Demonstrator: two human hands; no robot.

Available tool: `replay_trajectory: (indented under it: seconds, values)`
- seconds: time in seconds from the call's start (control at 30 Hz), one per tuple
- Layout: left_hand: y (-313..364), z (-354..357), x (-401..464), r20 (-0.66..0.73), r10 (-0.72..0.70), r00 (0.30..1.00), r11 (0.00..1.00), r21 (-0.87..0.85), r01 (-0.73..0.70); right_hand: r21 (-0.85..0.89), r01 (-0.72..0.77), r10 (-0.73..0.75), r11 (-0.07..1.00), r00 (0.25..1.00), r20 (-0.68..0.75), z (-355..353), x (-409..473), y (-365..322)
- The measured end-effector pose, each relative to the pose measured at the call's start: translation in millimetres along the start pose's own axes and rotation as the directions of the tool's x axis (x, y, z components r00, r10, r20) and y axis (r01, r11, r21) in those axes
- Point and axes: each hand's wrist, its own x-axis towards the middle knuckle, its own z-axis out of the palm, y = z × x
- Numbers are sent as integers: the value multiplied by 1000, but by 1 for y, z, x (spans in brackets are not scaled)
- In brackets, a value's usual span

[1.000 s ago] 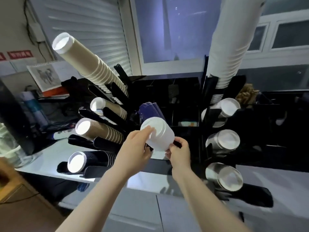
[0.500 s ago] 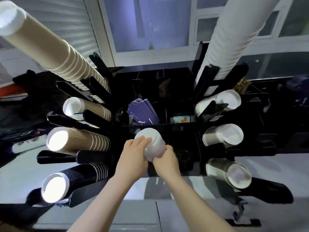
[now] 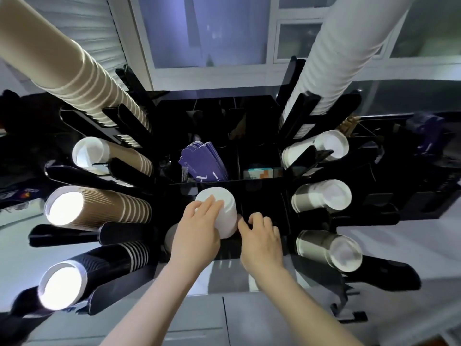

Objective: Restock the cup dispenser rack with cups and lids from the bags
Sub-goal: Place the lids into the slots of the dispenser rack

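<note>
A short stack of white cups [image 3: 223, 211] sits bottom-up in the lower middle slot of the black dispenser rack [image 3: 254, 186]. My left hand [image 3: 197, 233] grips the stack from its left side, fingers laid over the top. Just right of the stack is my right hand [image 3: 262, 236], fingers curled; its thumb is close to the stack's base, and contact cannot be told. Brown cup stacks [image 3: 99, 208] and a black stack [image 3: 82, 273] fill the left arms. White stacks [image 3: 321, 198] fill the right arms.
Two long cup columns, a beige one [image 3: 69, 73] and a white one [image 3: 341, 53], stick up toward me. Purple sleeves [image 3: 202, 161] stand in a middle compartment. A grey counter [image 3: 224, 270] lies under the rack and a window [image 3: 207, 31] behind it.
Both hands have lowered the white stack into the rack's middle slot. My right hand has shifted off the stack to its right. The view has moved closer over the rack.
</note>
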Motion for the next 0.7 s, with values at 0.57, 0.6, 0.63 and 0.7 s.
replay_trajectory:
  seconds: [0.57,0.6,0.63,0.7]
  values:
    - [-13,34,-9,193,11,981,987,155,-42,132,-24,33,991,997,-65,9,0,6]
    - [-14,34,-6,206,19,978,987,155,-51,201,-49,65,978,995,-73,8,2,6]
    - [-15,34,-4,220,29,975,987,148,-63,280,-73,97,957,993,-71,6,5,6]
    - [-17,33,1,243,37,969,987,143,-74,424,-103,140,900,988,-57,3,12,6]
